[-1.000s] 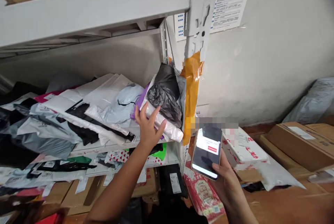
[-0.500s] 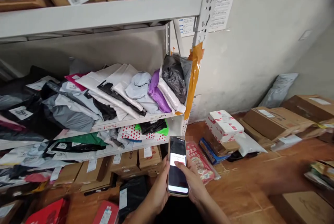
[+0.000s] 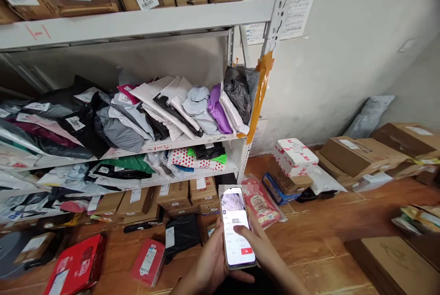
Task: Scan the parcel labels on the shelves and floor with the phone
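A smartphone with a lit, mostly white screen and a red button near its bottom is held upright between my two hands. My left hand wraps round its left side and lower back. Along the right edge my right hand grips it, with the thumb over the middle of the screen. Fingers behind the phone are mostly hidden. Just beyond the phone lies a red plastic-wrapped package on the floor.
A metal shelf rack fills the left, loaded with boxes and bagged parcels. A purple parcel leans near its taped post. On the wooden floor sit a red box, a white-and-red box and several cardboard boxes by the wall.
The phone's screen has gone from dark with a white pop-up to a bright page with a photo on top. The view has swung left, showing more shelf. Both hands still hold the phone.
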The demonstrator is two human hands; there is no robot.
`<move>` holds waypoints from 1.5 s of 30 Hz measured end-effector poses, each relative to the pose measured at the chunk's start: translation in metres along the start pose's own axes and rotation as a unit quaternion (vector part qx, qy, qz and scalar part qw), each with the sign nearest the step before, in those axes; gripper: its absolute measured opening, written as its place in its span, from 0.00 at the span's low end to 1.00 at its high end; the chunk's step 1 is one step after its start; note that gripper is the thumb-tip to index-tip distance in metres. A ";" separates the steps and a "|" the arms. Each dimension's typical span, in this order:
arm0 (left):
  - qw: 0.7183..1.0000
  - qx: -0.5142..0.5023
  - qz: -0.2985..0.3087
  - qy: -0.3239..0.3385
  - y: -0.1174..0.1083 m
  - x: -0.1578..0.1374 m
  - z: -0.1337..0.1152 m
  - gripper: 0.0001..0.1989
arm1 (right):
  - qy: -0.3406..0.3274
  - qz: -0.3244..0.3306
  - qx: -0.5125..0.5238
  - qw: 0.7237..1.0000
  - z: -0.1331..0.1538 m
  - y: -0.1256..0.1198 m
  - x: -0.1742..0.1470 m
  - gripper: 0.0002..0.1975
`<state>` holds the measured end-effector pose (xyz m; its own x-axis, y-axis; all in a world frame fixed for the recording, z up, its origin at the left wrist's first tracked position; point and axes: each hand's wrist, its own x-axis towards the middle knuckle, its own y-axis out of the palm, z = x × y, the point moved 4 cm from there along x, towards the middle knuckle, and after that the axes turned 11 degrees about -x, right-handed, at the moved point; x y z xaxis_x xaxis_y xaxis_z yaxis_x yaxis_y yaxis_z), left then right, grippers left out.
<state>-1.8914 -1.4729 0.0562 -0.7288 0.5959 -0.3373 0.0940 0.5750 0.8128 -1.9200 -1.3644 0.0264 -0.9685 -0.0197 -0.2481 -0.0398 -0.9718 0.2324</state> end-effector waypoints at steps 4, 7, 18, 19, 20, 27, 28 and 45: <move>1.000 0.020 0.003 0.024 0.002 -0.004 0.003 0.41 | -0.009 0.044 -0.012 0.999 0.007 0.000 -0.005 0.27; 0.998 0.021 -0.019 0.058 -0.005 -0.008 0.004 0.44 | -0.040 0.081 -0.030 0.995 0.011 0.004 -0.008 0.28; 0.992 0.036 -0.068 0.104 -0.022 -0.029 0.006 0.44 | -0.011 0.060 -0.038 0.997 0.018 0.034 -0.025 0.20; 0.991 0.035 -0.069 0.108 -0.024 -0.030 0.006 0.45 | -0.006 0.051 -0.037 0.998 0.019 0.037 -0.026 0.18; 0.990 0.034 -0.075 0.111 -0.025 -0.031 0.006 0.47 | -0.003 0.044 -0.035 0.998 0.019 0.039 -0.026 0.17; 0.989 0.003 -0.095 0.113 -0.034 -0.032 0.010 0.50 | -0.025 0.008 -0.073 0.997 0.025 0.047 -0.031 0.18; 0.989 0.000 -0.096 0.116 -0.035 -0.031 0.011 0.50 | -0.030 0.008 -0.080 0.996 0.026 0.048 -0.031 0.19; 0.988 -0.026 -0.064 0.138 -0.035 -0.034 0.005 0.47 | -0.044 0.155 -0.074 0.984 0.017 0.034 -0.030 0.19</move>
<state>-1.8667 -1.5105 0.0367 -0.8906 0.3396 -0.3024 -0.0408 0.6027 0.7969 -1.8964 -1.3930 0.0578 -0.9463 -0.3065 -0.1025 0.2910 -0.9460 0.1426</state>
